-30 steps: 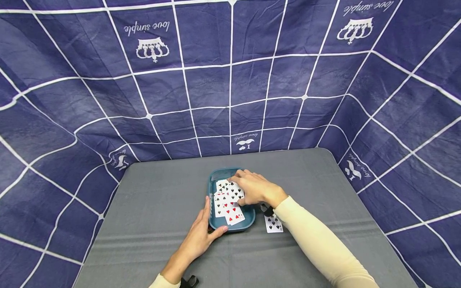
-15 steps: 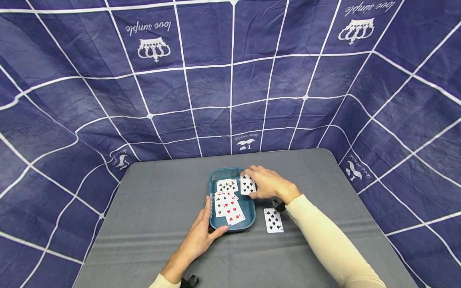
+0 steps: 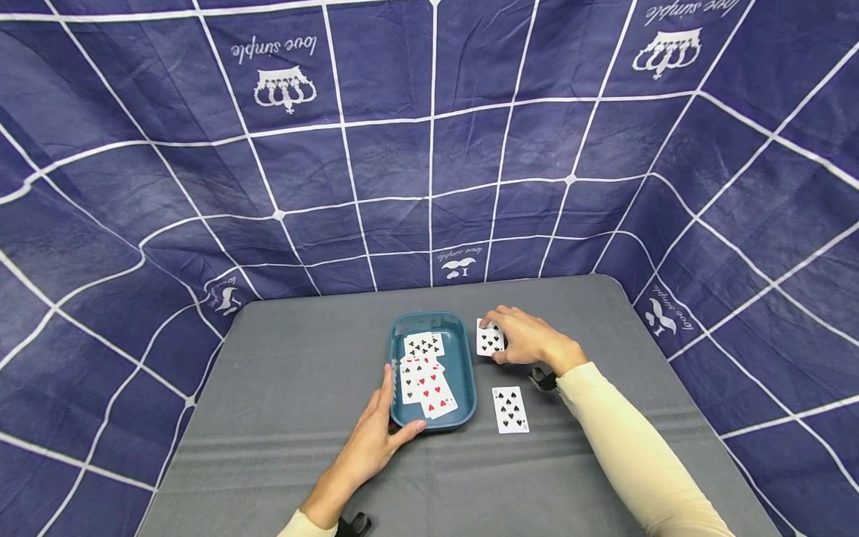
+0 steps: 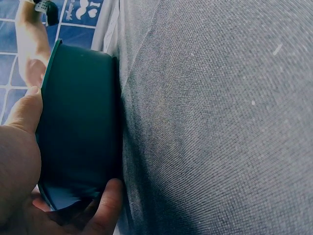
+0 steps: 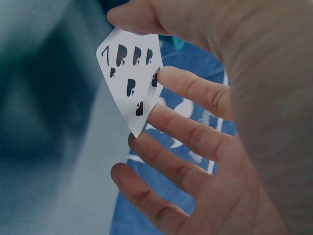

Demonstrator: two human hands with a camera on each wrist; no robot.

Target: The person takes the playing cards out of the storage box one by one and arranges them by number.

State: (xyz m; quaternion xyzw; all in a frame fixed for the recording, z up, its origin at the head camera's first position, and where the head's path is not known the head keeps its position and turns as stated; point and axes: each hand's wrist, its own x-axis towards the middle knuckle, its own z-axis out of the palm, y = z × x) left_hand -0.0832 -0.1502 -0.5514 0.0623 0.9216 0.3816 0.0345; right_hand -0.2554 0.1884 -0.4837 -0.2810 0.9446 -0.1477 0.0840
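My right hand [image 3: 530,340] pinches a playing card, the seven of spades [image 3: 488,340], between thumb and fingertips, just right of the tray in the head view. In the right wrist view the seven of spades [image 5: 129,68] is slightly bent, its edges between thumb and fingers. My left hand [image 3: 373,434] holds the near-left corner of a blue-green tray [image 3: 458,373], fingers along the left side and thumb at the front. Several face-up playing cards [image 3: 429,388] overlap inside it, with hearts, clubs and spades showing.
Another spade card [image 3: 511,409] lies face up on the grey cloth-covered table [image 3: 302,373], right of the tray. A blue curtain [image 3: 376,164] with white grid lines hangs behind the table and at both sides.
My right hand has lifted the seven of spades from the tray and carried it right, past the tray's rim. The spade card on the table is now uncovered. My left hand stays put.
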